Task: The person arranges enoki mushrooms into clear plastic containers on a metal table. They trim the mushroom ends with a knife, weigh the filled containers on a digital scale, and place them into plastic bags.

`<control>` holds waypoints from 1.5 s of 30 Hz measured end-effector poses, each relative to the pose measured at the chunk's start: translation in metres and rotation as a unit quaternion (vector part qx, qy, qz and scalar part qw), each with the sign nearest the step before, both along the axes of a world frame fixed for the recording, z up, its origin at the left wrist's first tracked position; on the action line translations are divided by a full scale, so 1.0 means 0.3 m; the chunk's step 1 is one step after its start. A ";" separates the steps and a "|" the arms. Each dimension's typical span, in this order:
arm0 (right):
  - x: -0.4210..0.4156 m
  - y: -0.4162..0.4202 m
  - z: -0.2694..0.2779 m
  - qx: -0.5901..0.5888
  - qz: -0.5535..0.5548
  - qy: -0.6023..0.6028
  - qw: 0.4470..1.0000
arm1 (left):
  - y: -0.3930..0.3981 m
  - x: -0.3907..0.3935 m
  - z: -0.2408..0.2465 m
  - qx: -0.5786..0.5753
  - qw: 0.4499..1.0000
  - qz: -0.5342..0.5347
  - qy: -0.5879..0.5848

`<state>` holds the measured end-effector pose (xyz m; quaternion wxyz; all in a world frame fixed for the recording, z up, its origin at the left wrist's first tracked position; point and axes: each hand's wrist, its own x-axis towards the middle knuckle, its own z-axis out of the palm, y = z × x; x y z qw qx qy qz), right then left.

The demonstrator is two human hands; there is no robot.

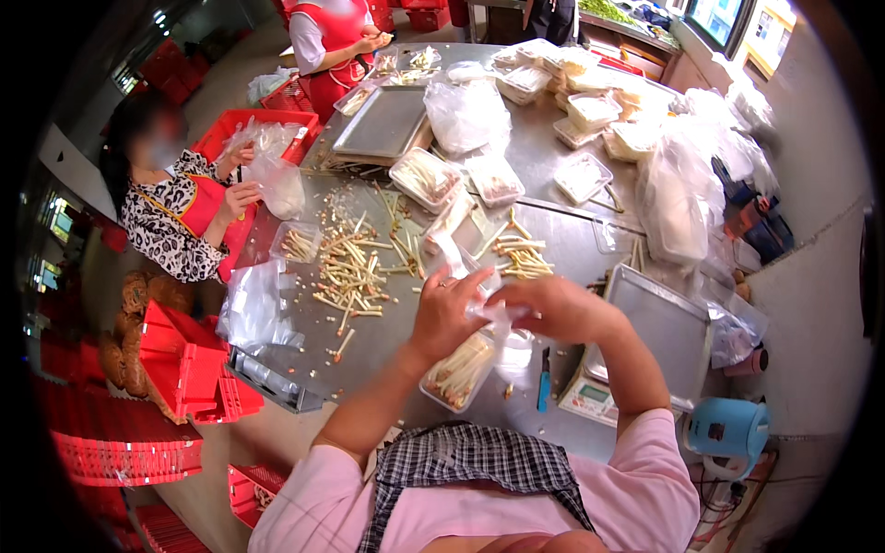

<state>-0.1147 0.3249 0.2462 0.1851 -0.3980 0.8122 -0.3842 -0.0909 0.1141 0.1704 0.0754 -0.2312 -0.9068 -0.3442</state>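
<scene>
My left hand and my right hand meet over the steel table, both gripping a thin clear plastic bag. Just below them sits a clear plastic tray of pale cut stalks, partly under the bag. To its right lies a knife with a blue handle. Loose pale stalks with reddish ends are heaped left of my left hand, and another small pile lies beyond my hands. The fingertips of my right hand are blurred.
A digital scale bearing a metal tray stands right, near a blue electric kettle. A co-worker holds a plastic bag at left, by red crates. Another person stands beyond. Filled trays and bagged goods crowd the far right.
</scene>
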 end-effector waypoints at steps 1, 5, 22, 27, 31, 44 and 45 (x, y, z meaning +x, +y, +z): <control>0.008 0.010 -0.001 -0.002 -0.047 0.015 0.999 | -0.009 0.012 0.008 0.013 0.999 -0.015 -0.027; 0.036 0.008 0.009 0.041 -0.232 0.261 0.936 | -0.041 0.069 -0.001 0.002 0.995 -0.042 -0.087; 0.478 -0.199 -0.568 -0.589 -0.243 -0.496 0.589 | -0.096 0.280 -0.212 0.508 0.777 0.161 -0.335; 0.471 -0.211 -0.529 -0.477 -0.374 -0.451 0.654 | -0.116 0.316 -0.279 0.498 0.764 0.224 -0.345; 0.448 -0.179 -0.581 -0.453 -0.440 -0.328 0.702 | -0.151 0.307 -0.270 0.262 0.871 0.389 0.148; 0.438 -0.210 -0.538 -0.462 -0.406 -0.457 0.643 | -0.193 0.397 -0.143 0.220 0.951 0.219 0.000; 0.403 -0.173 -0.547 -0.517 -0.421 -0.510 0.544 | -0.231 0.385 -0.148 0.188 0.947 0.256 0.055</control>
